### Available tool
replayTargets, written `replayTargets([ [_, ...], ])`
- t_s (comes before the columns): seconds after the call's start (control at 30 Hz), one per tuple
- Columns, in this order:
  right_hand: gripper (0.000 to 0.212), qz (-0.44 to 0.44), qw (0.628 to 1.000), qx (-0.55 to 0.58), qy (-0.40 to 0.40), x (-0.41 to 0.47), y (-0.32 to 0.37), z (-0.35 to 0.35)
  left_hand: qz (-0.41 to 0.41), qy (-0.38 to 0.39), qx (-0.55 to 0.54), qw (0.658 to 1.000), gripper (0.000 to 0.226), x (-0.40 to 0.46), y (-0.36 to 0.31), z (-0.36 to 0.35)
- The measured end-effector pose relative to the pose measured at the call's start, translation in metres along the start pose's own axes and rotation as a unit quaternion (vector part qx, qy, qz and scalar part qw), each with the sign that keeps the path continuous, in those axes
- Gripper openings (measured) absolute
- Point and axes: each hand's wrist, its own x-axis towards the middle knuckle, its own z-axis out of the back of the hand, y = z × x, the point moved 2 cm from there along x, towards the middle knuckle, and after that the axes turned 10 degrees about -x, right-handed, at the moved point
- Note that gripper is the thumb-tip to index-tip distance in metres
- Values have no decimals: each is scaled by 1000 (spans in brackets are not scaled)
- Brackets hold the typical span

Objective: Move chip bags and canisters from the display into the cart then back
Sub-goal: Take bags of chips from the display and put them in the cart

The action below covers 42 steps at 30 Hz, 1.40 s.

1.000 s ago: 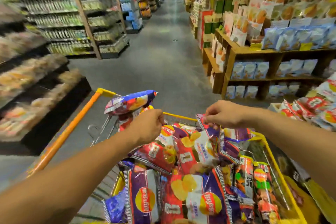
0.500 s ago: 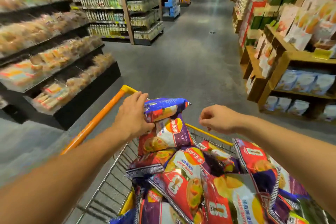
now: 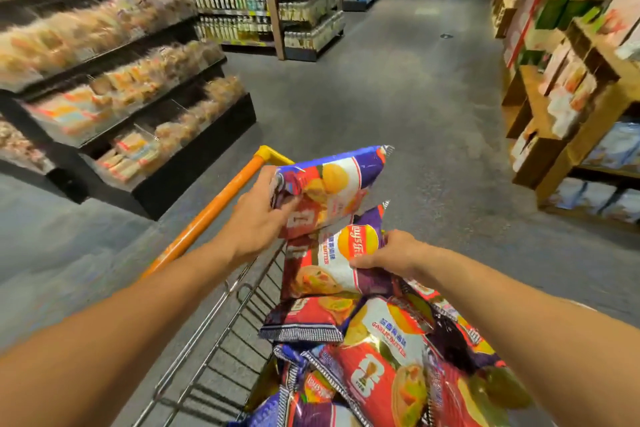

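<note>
Bare forearms reach forward from the bottom corners over a wire shopping cart [image 3: 221, 322] with an orange push bar [image 3: 207, 215]. The left hand [image 3: 258, 218] is raised above the cart's edge, fingers curled round the lower left corner of a blue, red and white chip bag [image 3: 332, 184], holding it up and tilted, its top toward the aisle. Just below, the right hand [image 3: 391, 253] grips the right edge of a purple and white chip bag with a yellow logo [image 3: 329, 263], thumb on top and fingers tucked beneath; this bag is lifted at an angle, touching the upper one. Under both lies a heap of glossy red, purple and white chip bags [image 3: 381, 357] filling the cart. Grey floor [image 3: 398, 97] stretches ahead between black bakery shelves [image 3: 114, 87] on the left and wooden snack displays [image 3: 568, 90] on the right.
</note>
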Motion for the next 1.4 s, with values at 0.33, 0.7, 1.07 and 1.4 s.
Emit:
replayTargets([
  [0.33, 43, 120, 990, 70, 29, -82, 24, 42, 82, -114, -195, 971, 33, -16, -50, 40],
  [0.7, 45, 149, 985, 13, -85, -250, 0, 62, 66, -4, -268, 961, 19, -67, -135, -2],
  [1.07, 33, 87, 923, 324, -187, -400, -144, 102, 91, 158, -390, 903, 22, -109, -221, -154],
  [1.4, 29, 19, 860, 403, -312, -538, -263, 121, 160, 468, -386, 779, 39, -229, -316, -330],
])
